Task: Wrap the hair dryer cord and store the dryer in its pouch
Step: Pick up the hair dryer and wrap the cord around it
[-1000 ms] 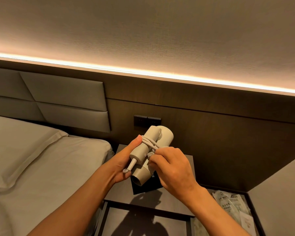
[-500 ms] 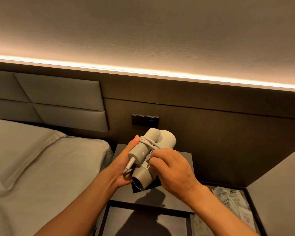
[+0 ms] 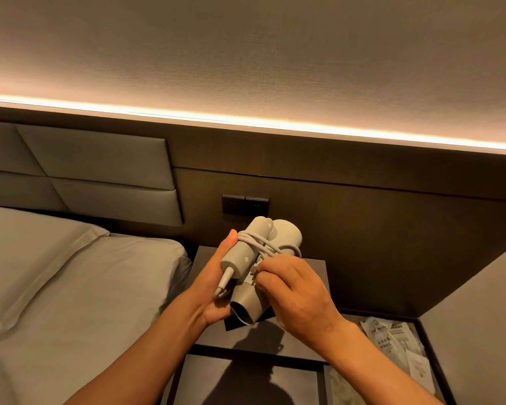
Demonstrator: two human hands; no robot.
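Observation:
A folded beige hair dryer (image 3: 247, 302) is held above the nightstand, its nozzle pointing down toward me. Its white cord (image 3: 260, 244) is looped several times around the folded handle and body. My left hand (image 3: 216, 285) cradles the dryer from the left, thumb up along the handle. My right hand (image 3: 292, 290) lies over the right side, fingertips pinching the cord against the body. A dark pouch (image 3: 265, 315) lies flat on the nightstand under the dryer, mostly hidden.
The dark nightstand (image 3: 313, 267) stands against a wood wall panel with a switch plate (image 3: 245, 204). A bed with a pillow (image 3: 35, 258) is at left. Paper packets (image 3: 392, 337) lie in a recess at right. A drawer front (image 3: 246, 381) is below.
The dryer and both hands have stayed almost in place. My right fingers have shifted slightly along the cord on the dryer body.

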